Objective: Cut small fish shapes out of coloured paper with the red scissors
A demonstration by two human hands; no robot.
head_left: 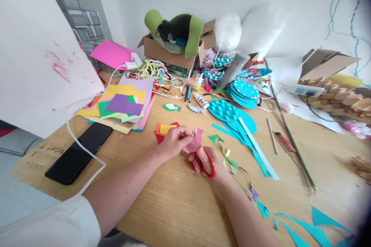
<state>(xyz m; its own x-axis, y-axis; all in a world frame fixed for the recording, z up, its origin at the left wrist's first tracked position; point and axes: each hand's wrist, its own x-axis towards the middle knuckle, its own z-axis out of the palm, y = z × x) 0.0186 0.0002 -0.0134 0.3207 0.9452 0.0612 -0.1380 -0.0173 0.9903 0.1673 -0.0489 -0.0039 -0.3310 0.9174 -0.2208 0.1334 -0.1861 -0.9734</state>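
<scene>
A piece of pink paper (194, 143) is pinched between the thumb and fingers of my left hand (176, 139). My right hand (207, 162) grips red-handled scissors (212, 168), with fingers through the loops. The scissor blades are mostly hidden by the pink paper, so how far apart they are does not show. Left of the pink paper lie small red, orange and yellow paper pieces (167, 129). Beyond my hands are a green paper fish (172, 107) and a white-and-grey paper fish (196, 108).
Colored paper sheets (124, 108) are stacked at left, near a black phone (78, 154) and white cable (100, 166). Blue paper strips (255, 150), scraps (307, 227) and a long stick (292, 142) lie at right. A glue bottle (201, 100), metal flask (234, 71) and cardboard box (168, 52) stand behind.
</scene>
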